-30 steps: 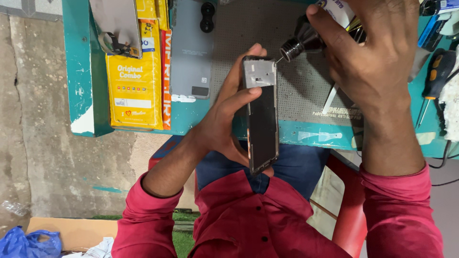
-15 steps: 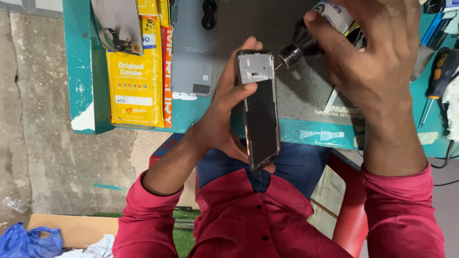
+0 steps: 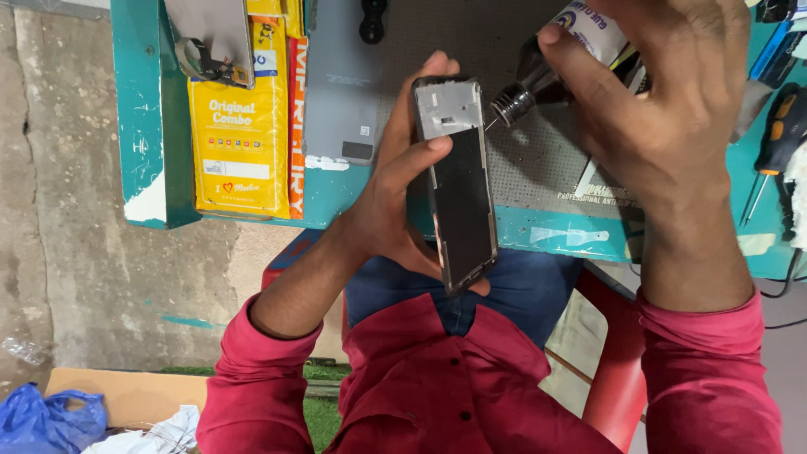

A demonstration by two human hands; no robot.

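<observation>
Glue tube (image 3: 561, 52) nozzle now nearer phone frame (image 3: 458, 181); left hand (image 3: 395, 202) grip clasps frame, right hand (image 3: 664, 101) pinches tube.

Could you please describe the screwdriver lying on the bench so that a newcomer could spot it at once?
Start at the teal wooden workbench and go to its far right edge, past the right hand gripping the glue tube. There lies the black-and-orange-handled screwdriver, its thin metal shaft pointing toward the person; nothing else there has an orange-striped handle.
</observation>
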